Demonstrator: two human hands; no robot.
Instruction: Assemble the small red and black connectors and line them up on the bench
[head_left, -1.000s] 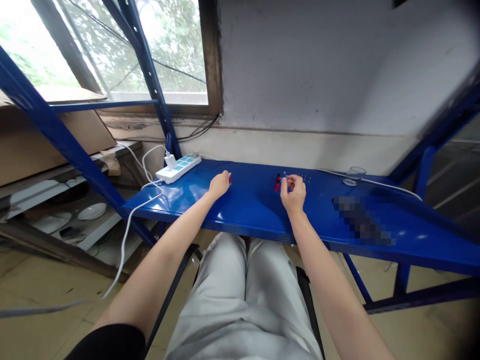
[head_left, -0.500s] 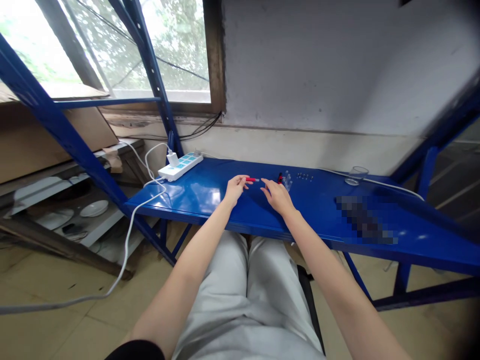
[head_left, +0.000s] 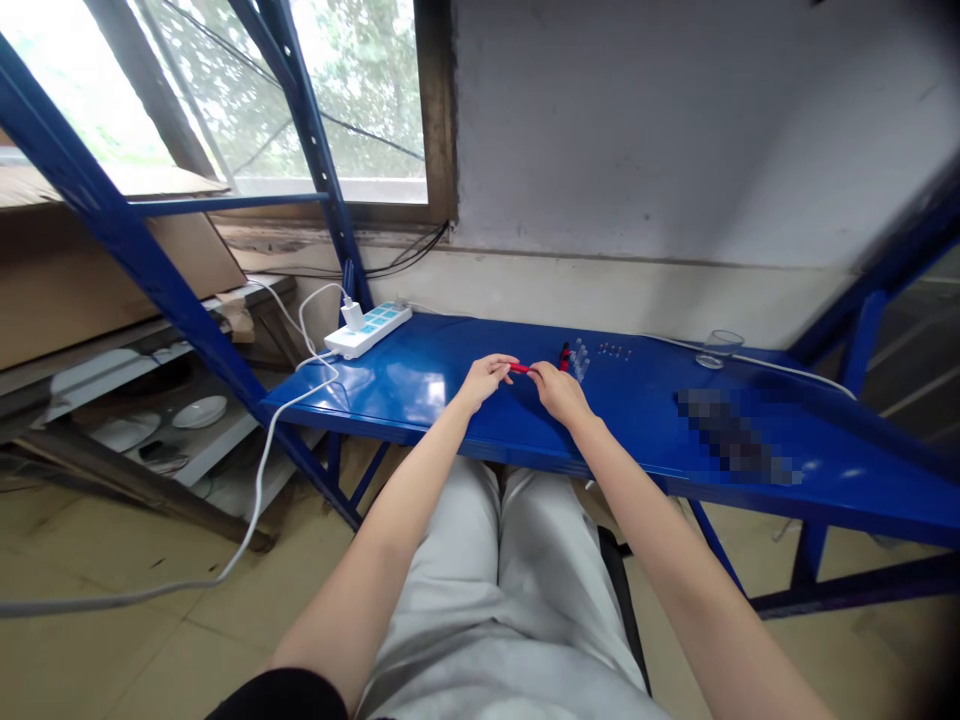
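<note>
A slim red pen-like stick (head_left: 519,368) lies level between my two hands, just above the blue table. Its left end is pinched by the fingers of my left hand (head_left: 482,384). At the other end, the fingertips of my right hand (head_left: 559,390) close on the tip and cover it, so what sits there is hidden. Right behind my right hand are small red and black pieces (head_left: 565,355) and a group of clear, tube-like pieces (head_left: 580,358). Several tiny pieces (head_left: 615,351) lie in rows farther right; they are too small to name.
The blue table (head_left: 630,410) runs along the wall. A white power strip (head_left: 369,330) with a plugged-in cable stands at the left end. A clear glass dish (head_left: 720,347) sits at the back right, and a blurred dark object (head_left: 735,437) lies nearer the front.
My right hand has moved left to the stick and its fingers have closed on the right tip, which was bare before. My left hand still grips the other end.
</note>
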